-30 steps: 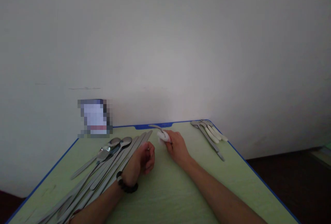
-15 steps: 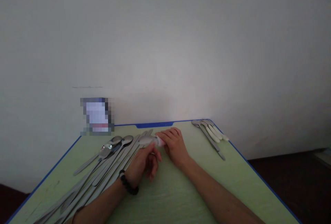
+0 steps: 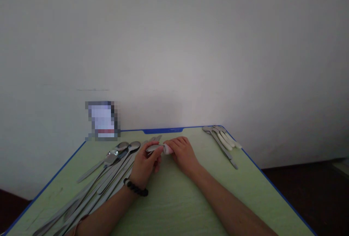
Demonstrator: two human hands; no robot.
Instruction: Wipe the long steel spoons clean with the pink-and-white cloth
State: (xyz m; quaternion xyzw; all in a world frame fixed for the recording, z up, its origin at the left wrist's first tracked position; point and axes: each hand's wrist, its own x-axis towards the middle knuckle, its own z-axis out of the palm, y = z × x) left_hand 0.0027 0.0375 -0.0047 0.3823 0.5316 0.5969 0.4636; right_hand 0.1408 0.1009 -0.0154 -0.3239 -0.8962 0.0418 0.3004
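Observation:
My left hand, a dark beaded bracelet at its wrist, pinches the bowl of a metal spoon between thumb and fingers. My right hand is closed around a pinkish-white cloth or tissue wrapped about the spoon's handle end. Most of that handle is hidden by the cloth and fingers. Left of my left hand, several metal spoons and other long cutlery lie slanted across the green tabletop.
At the back right corner lie several forks with white handles and a longer steel piece. A pixelated upright device stands at the back left. The wall rises right behind the table's blue edge.
My left hand has moved up and closed on the spoon's bowl; its fingers hung loose below it before. My right hand stays closed around the cloth in nearly the same place.

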